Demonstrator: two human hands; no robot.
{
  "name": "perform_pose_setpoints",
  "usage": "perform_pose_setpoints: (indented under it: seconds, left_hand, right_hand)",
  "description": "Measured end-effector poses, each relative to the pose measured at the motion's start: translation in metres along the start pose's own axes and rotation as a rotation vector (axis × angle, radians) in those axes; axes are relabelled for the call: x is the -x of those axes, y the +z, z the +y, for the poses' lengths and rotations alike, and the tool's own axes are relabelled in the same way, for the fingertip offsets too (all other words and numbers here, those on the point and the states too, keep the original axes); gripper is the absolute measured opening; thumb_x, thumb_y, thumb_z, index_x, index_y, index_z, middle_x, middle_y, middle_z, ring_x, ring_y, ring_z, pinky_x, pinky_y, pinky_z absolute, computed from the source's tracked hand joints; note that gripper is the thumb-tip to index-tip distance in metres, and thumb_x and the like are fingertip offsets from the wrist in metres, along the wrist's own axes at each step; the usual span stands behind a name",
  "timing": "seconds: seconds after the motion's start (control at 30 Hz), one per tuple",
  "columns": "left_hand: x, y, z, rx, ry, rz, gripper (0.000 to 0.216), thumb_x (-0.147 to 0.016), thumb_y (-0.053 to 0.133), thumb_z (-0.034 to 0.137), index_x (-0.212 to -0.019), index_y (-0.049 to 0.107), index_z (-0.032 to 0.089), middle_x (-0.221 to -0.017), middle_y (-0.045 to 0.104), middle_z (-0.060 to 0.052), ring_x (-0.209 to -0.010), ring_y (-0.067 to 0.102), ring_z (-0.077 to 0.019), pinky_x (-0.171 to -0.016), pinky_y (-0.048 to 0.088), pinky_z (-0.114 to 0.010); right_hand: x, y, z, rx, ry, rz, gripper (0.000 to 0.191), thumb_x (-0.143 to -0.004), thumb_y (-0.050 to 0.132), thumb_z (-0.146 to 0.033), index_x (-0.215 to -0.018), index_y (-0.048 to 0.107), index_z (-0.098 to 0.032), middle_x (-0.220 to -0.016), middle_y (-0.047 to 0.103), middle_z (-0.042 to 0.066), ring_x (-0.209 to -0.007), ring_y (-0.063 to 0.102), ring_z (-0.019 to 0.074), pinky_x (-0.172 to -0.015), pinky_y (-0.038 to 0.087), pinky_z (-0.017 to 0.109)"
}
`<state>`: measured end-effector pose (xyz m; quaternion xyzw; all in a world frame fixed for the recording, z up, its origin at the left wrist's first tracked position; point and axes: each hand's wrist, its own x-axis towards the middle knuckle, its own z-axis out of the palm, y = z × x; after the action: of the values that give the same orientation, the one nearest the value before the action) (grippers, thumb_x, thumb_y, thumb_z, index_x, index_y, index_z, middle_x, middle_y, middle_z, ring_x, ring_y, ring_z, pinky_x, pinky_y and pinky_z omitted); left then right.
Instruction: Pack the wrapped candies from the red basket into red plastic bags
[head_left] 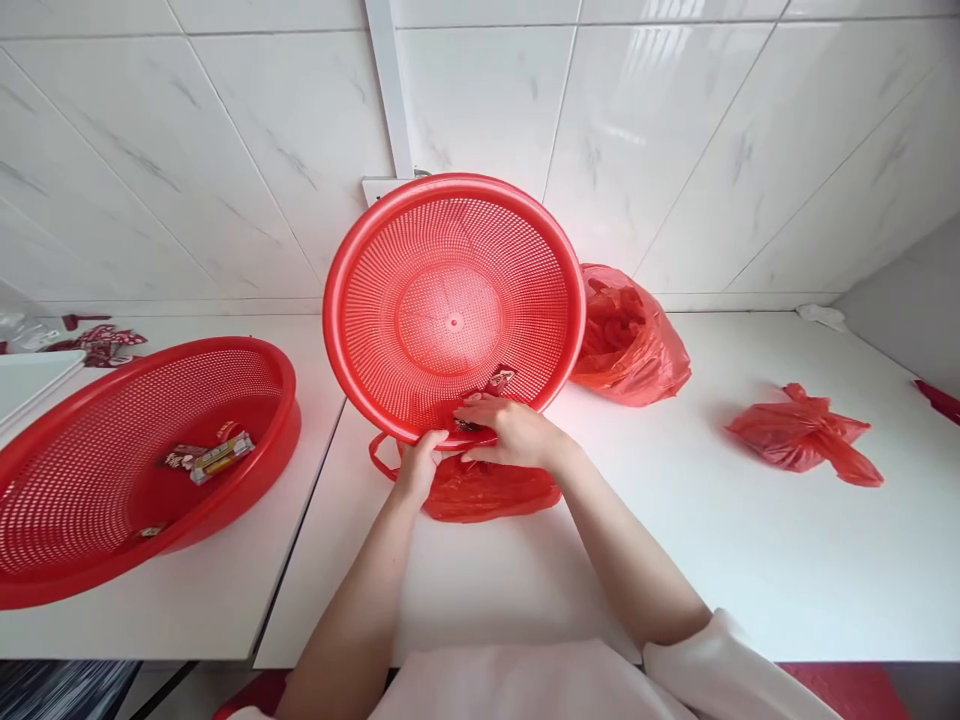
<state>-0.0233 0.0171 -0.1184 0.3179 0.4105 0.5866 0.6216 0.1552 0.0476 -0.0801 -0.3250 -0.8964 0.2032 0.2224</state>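
A red plastic mesh basket (pixel 454 285) is tipped up, its inside facing me. My left hand (pixel 420 465) is closed on its lower rim, thumb over the edge. My right hand (pixel 514 430) reaches over the same rim at the lower right, fingers curled on small wrapped packets; how many it holds is hidden. One dark red packet with pale print (pixel 500 378) shows just above those fingers. Directly beneath the rim, a red plastic bag (pixel 491 490) lies on the white table, one handle loop out to the left. Its mouth is mostly covered by the basket and my hands.
To the left stands a second red mesh basket (pixel 281 400) with a few wrapped packets (pixel 221 458) inside. A full red bag (pixel 637 340) sits behind at right; a smaller tied red bag (pixel 802 435) lies farther right. Red wrappers (pixel 101 340) lie at far left. A tiled wall (pixel 480 90) closes the back.
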Motion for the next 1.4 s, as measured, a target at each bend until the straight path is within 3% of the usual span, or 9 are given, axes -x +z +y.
perform_pose_setpoints:
  seconds: [0.13,0.27,0.53,0.67,0.8,0.93,1.07,1.2,1.4]
  left_hand:
    - [-0.003,-0.003,0.006,0.009,0.027,-0.014,0.041,-0.072,0.063,0.021,-0.113,0.061,0.018,-0.108,0.068,-0.008,-0.105,0.063,-0.0289,-0.084,0.055,-0.042]
    - [-0.007,-0.01,0.005,-0.003,0.083,0.023,0.051,-0.071,0.064,0.021,-0.121,0.056,0.021,-0.109,0.067,-0.007,-0.106,0.063,-0.0286,-0.084,0.055,-0.042]
    - [-0.012,-0.018,0.005,0.034,0.158,0.055,0.052,-0.072,0.066,0.019,-0.123,0.054,0.021,-0.103,0.067,-0.006,-0.101,0.065,-0.0273,-0.082,0.055,-0.045]
    - [-0.007,-0.014,0.008,0.029,0.123,0.046,0.053,-0.071,0.067,0.018,-0.122,0.055,0.021,-0.099,0.068,-0.005,-0.099,0.065,-0.0269,-0.083,0.055,-0.044]
    - [0.0,-0.006,0.007,0.021,0.058,-0.037,0.045,-0.071,0.067,0.019,-0.115,0.061,0.021,-0.106,0.068,-0.007,-0.106,0.063,-0.0278,-0.088,0.053,-0.043]
    - [0.003,-0.004,-0.001,-0.064,-0.015,0.021,0.031,-0.068,0.07,0.021,-0.099,0.068,0.018,-0.1,0.071,-0.007,-0.11,0.061,-0.0293,-0.092,0.051,-0.042]
    - [0.001,-0.005,-0.002,-0.054,0.003,0.034,0.029,-0.068,0.07,0.021,-0.097,0.067,0.018,-0.1,0.07,-0.007,-0.106,0.063,-0.0286,-0.089,0.053,-0.041]
    - [-0.003,-0.005,0.006,0.057,0.028,-0.033,0.035,-0.071,0.065,0.018,-0.106,0.064,0.019,-0.107,0.068,-0.007,-0.105,0.063,-0.0279,-0.085,0.054,-0.041]
    - [-0.01,-0.015,0.014,0.109,-0.02,0.033,0.03,-0.07,0.065,0.021,-0.098,0.065,0.014,-0.096,0.071,-0.009,-0.097,0.066,-0.0278,-0.081,0.055,-0.042]
  right_hand:
    - [0.003,-0.011,-0.006,-0.121,0.098,0.035,0.028,-0.09,0.056,-0.026,-0.116,0.066,-0.025,-0.107,0.072,0.004,-0.091,0.068,0.0195,-0.081,0.05,0.03]
    - [0.006,-0.024,-0.011,-0.231,0.123,0.076,0.03,-0.096,0.046,-0.028,-0.118,0.065,-0.022,-0.1,0.073,0.004,-0.083,0.068,0.0174,-0.077,0.05,0.028]
    - [0.008,-0.03,-0.013,-0.255,0.118,0.109,0.029,-0.096,0.045,-0.031,-0.098,0.072,-0.02,-0.091,0.074,0.003,-0.078,0.067,0.017,-0.076,0.051,0.029]
    - [0.004,-0.022,-0.009,-0.132,0.115,0.203,0.037,-0.099,0.036,-0.033,-0.111,0.068,-0.019,-0.114,0.069,0.008,-0.103,0.064,0.02,-0.091,0.049,0.034]
    - [0.0,-0.003,0.0,0.125,0.14,0.183,0.047,-0.097,0.038,-0.044,-0.133,0.053,-0.017,-0.145,0.046,0.012,-0.14,0.034,0.0271,-0.117,0.015,0.055]
    - [0.0,0.012,0.006,0.234,0.221,0.068,0.068,-0.093,0.036,-0.058,-0.144,0.039,-0.012,-0.146,0.042,0.018,-0.142,0.026,0.0324,-0.112,-0.012,0.063]
    - [0.003,0.006,0.008,0.092,0.113,-0.034,0.073,-0.083,0.06,-0.055,-0.143,0.042,-0.017,-0.142,0.048,0.015,-0.138,0.037,0.0314,-0.117,0.007,0.059]
    - [0.005,-0.008,0.001,-0.145,0.068,-0.02,0.046,-0.087,0.06,-0.026,-0.132,0.056,-0.025,-0.132,0.06,0.006,-0.12,0.057,0.0238,-0.103,0.044,0.04]
    - [0.008,-0.021,-0.009,-0.528,0.183,0.107,0.038,-0.091,0.054,-0.033,-0.126,0.061,-0.021,-0.109,0.072,0.004,-0.1,0.068,0.0216,-0.088,0.055,0.036]
